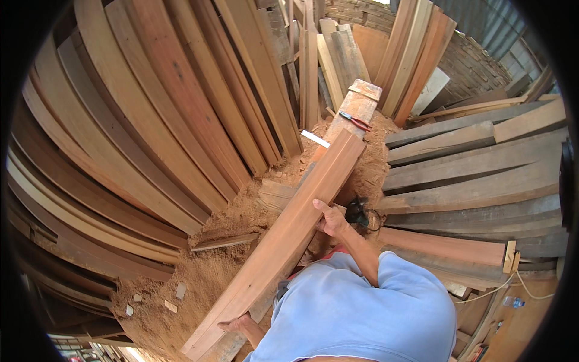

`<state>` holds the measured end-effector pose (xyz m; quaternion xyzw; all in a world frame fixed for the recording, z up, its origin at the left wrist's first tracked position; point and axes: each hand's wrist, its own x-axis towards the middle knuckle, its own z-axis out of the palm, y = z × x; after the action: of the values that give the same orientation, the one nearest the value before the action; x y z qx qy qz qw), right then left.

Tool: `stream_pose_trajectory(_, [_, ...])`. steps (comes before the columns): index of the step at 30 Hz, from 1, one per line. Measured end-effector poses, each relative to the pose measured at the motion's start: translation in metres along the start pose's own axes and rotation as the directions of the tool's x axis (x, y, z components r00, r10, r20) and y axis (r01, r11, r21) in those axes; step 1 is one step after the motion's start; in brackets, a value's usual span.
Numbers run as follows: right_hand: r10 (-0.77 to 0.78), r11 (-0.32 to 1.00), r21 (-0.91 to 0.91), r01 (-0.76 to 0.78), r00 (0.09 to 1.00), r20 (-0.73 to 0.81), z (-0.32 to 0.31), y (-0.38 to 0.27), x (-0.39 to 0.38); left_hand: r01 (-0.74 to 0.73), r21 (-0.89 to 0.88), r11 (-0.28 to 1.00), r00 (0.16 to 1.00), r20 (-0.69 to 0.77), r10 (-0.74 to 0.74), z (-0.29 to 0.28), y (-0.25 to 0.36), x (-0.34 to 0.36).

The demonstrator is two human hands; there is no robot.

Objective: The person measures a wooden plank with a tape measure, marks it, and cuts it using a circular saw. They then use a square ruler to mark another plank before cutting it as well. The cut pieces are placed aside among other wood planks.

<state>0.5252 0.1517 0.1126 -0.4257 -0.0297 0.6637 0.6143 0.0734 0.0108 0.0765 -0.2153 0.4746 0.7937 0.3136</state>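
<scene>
A long reddish-brown timber beam slants across the middle, from the lower left up to the right. Near its lower end, my left hand grips the edge, thumb on the top face and fingers mostly hidden below. Further up, my right hand is closed on the same edge, its thumb over the top. Past the beam's upper end, pliers with red handles lie on a worn, dusty board. A white strip sticks out beside the beam. Next to my right hand is a dark object, partly hidden.
Tall planks lean in rows on the left. Grey weathered boards are stacked at the right, near a reddish board. Sawdust and small offcuts cover the ground. A pale cord and a plastic bottle are at the lower right.
</scene>
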Motion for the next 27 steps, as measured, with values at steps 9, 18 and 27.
stream_pose_trajectory(9, [-0.406,0.886,0.259,0.385,0.913,0.032,-0.047,-0.129,-0.089,0.345,-0.073,0.936,0.714,0.668,-0.211,0.111,-0.069,-0.05])
stream_pose_trajectory(18, [-0.767,0.604,0.299,0.739,0.641,-0.037,-0.151,-0.241,-0.214,0.516,0.056,0.855,0.439,0.839,-0.32,0.196,-0.206,-0.128])
stream_pose_trajectory(27, [-0.881,0.395,0.407,0.823,0.213,0.423,-0.216,-0.391,-0.325,0.937,0.345,0.059,-0.26,0.798,-0.544,0.225,-0.346,-0.392])
